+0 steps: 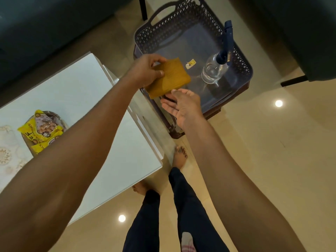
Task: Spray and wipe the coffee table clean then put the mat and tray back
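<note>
The left hand (pixel 147 70) has its grip pinched on a folded yellow cloth (pixel 170 77), held above the near edge of a dark lattice basket (pixel 181 20) — the right hand (pixel 183 106) waits just beneath it, grip spread, palm up. A clear spray bottle (pixel 214 70) stands in the basket; the white desk (pixel 76 84) at left carries a tray of yellow snack packets (pixel 43 131) beside a pale mat (pixel 5 151).

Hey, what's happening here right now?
A person stands beside a white coffee table, reaching over a dark basket. The left hand pinches a folded yellow cloth above the basket, while the right hand is open just beneath it. A clear spray bottle stands in the basket, untouched. The tray with yellow snack packets sits on the table, on the mat.
</note>
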